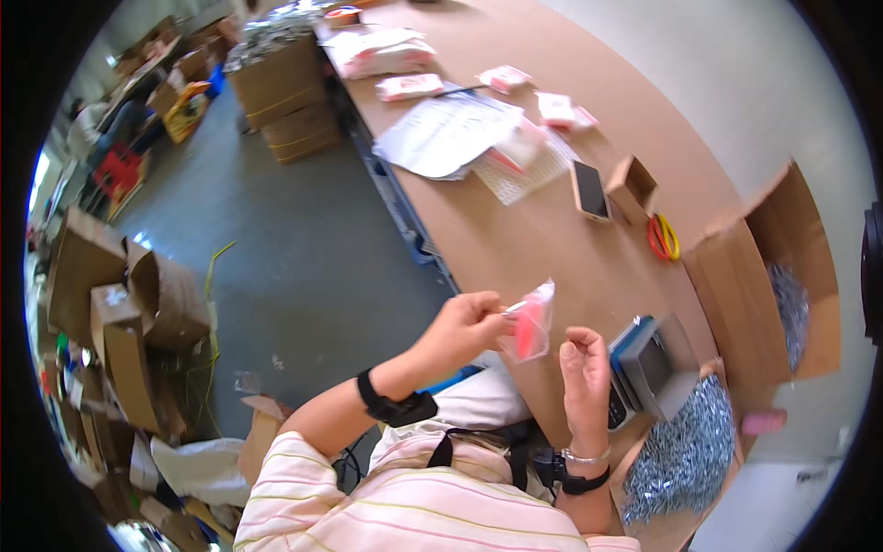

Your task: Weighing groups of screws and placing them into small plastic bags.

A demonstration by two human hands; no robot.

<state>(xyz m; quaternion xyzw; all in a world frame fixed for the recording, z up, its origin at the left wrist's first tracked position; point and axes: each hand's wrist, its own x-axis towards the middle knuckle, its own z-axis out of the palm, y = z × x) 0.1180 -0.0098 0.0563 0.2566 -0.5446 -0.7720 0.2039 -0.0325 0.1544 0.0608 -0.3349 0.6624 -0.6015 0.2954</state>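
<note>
My left hand [463,329] is closed on the edge of a small clear plastic bag [543,304] with a pink-red insert or content inside. It holds the bag up over the near edge of the table. Just right of the bag is my right hand [586,382], thumb up and fingers half curled, with nothing visible in it. Beside that hand stands a scale [624,400] with a metal pan [664,377] tilted on it. An open box of many thin silvery metal pieces [682,451] lies close to my right wrist.
On the brown table [543,230] lie papers [446,133], several pink-and-white packets [391,52], a phone [590,190], a small open carton [633,187] and red and yellow tape rolls [664,237]. A large carton [745,285] borders the right; stacked boxes [285,92] stand past the left edge.
</note>
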